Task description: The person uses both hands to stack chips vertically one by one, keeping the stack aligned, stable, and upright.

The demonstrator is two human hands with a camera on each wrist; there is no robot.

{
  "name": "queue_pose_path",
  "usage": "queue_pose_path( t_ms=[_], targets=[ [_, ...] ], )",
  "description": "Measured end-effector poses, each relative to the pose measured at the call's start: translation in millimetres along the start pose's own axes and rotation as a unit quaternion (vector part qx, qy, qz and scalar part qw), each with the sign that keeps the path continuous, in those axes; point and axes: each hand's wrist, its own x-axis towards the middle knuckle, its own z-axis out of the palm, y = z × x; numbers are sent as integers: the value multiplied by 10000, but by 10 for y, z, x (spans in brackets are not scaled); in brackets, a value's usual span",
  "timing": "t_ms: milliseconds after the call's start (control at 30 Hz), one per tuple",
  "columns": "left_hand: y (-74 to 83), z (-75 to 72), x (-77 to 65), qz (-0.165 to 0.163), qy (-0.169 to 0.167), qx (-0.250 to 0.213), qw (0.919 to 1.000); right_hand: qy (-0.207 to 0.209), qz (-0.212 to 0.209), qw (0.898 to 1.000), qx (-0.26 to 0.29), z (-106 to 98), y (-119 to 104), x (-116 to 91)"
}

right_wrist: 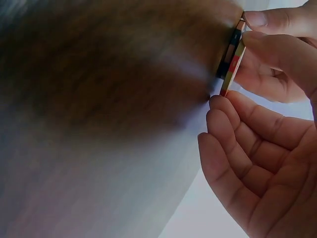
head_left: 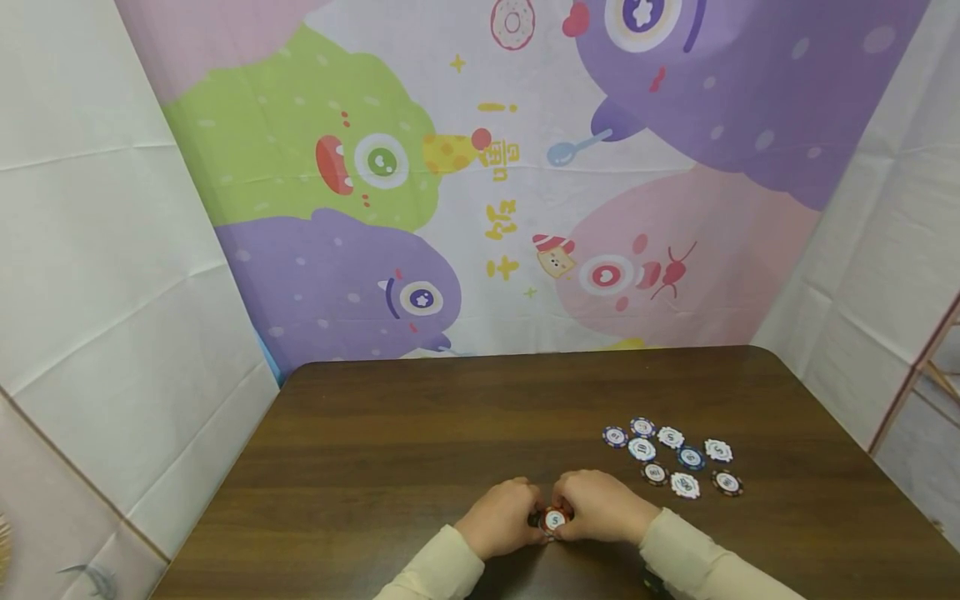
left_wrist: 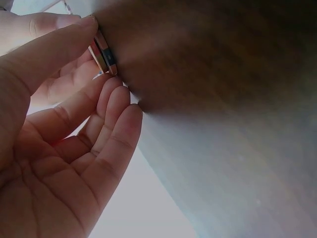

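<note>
Near the table's front edge, both hands meet over two poker chips lying one on the other. The upper red-and-yellow chip (head_left: 555, 521) has a white centre, and my right hand (head_left: 603, 506) pinches it between thumb and index finger. Beneath it is a dark-edged chip (right_wrist: 229, 53), flat on the wood and jutting out slightly to the left. My left hand (head_left: 504, 518) pinches that lower chip at its edge with thumb and fingers. In the left wrist view the fingers (left_wrist: 116, 129) of the left hand touch the tabletop.
The brown wooden table (head_left: 420, 425) has rounded far corners. To the right lies a loose group of several poker chips, among them a blue chip (head_left: 691, 457), a white chip (head_left: 685, 485) and a black chip (head_left: 727, 482). A cartoon-printed cloth (head_left: 480, 300) hangs behind.
</note>
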Motion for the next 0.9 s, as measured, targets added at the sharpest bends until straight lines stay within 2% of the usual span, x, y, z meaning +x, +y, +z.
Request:
queue_pose_path(
  t_ms=[167, 400, 900],
  targets=[
    [6, -16, -13, -102, -82, -147, 9998, 4, -23, 10000, 32, 12, -27, 2],
    [-2, -7, -2, -35, -90, -86, 9999, 40, -181, 9998, -33, 31, -57, 4],
    [-13, -1, -7, -4, -68, -98, 9999, -106, -239, 9996, -137, 31, -83, 33]
  ],
)
